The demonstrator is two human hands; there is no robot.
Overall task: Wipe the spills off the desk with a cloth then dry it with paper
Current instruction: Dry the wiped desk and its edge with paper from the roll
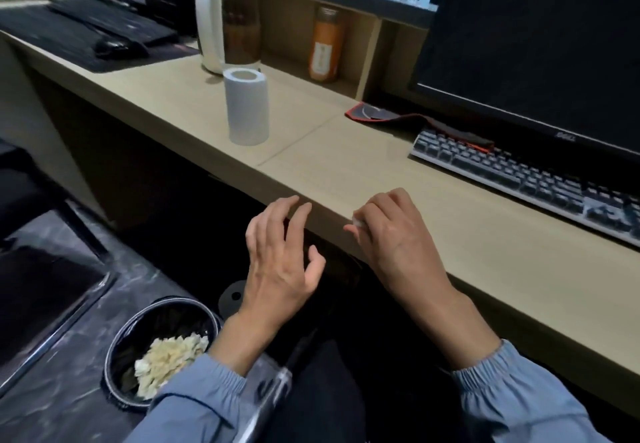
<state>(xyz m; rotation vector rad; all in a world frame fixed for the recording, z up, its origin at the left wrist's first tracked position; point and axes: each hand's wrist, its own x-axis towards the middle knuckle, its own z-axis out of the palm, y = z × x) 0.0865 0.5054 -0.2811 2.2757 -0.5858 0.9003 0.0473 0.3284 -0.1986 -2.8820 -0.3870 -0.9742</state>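
The light wooden desk (346, 172) runs from upper left to lower right. A white paper roll (247, 108) stands upright on it, left of centre. My right hand (391, 231) rests at the desk's front edge with its fingers curled round a small white scrap of paper (358, 222), most of it hidden in the fist. My left hand (282, 255) hovers just in front of the desk edge, fingers spread and relaxed, holding nothing. No cloth is in view.
A keyboard (519, 179) and a black monitor (533, 44) stand at the right, with a red-edged black mouse pad (377, 115) beside them. A white kettle (221, 19) and an orange bottle (325, 47) stand at the back. A black bin (156, 345) with crumpled paper sits on the floor.
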